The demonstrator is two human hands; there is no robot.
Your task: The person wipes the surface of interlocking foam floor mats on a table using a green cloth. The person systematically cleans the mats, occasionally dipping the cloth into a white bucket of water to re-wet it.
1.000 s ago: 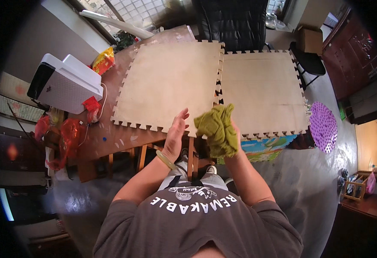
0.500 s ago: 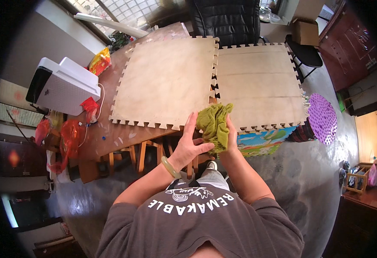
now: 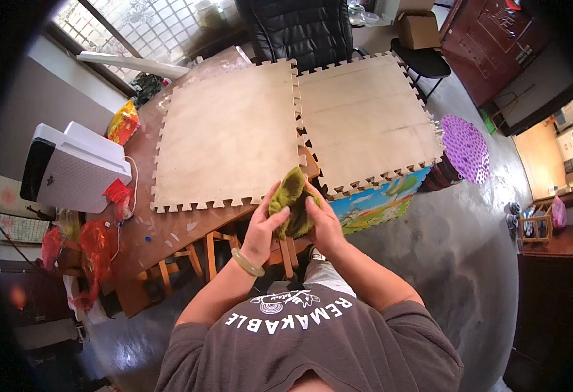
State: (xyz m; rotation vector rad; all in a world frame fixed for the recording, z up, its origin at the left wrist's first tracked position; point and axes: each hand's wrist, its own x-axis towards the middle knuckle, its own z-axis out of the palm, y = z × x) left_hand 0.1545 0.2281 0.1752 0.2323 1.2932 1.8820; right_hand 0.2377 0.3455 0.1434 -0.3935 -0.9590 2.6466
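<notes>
A crumpled olive-green cloth (image 3: 293,199) is held between both hands, in front of my body. My left hand (image 3: 260,225) grips its left side, thumb over the near face, with a pale bangle on that wrist. On the cloth's right side, my right hand (image 3: 326,225) is closed with its thumb pressing the fold. Beyond the hands lie two cream foam mats with jigsaw edges: the left mat (image 3: 228,137) on a brown table (image 3: 139,219), the right mat (image 3: 368,121) beside it. Below the right mat hangs a colourful printed panel (image 3: 381,206).
A white boxy appliance (image 3: 77,166) with a cord stands on the table's left, near red plastic bags (image 3: 95,242). Wooden stools (image 3: 211,251) sit under the table edge. A black chair (image 3: 296,32) is behind the mats; a purple dotted round cover (image 3: 466,150) is at right.
Both hands have shifted slightly left with the cloth, which is now folded with a hollow between the thumbs. My view has turned, so the mats appear tilted and farther left.
</notes>
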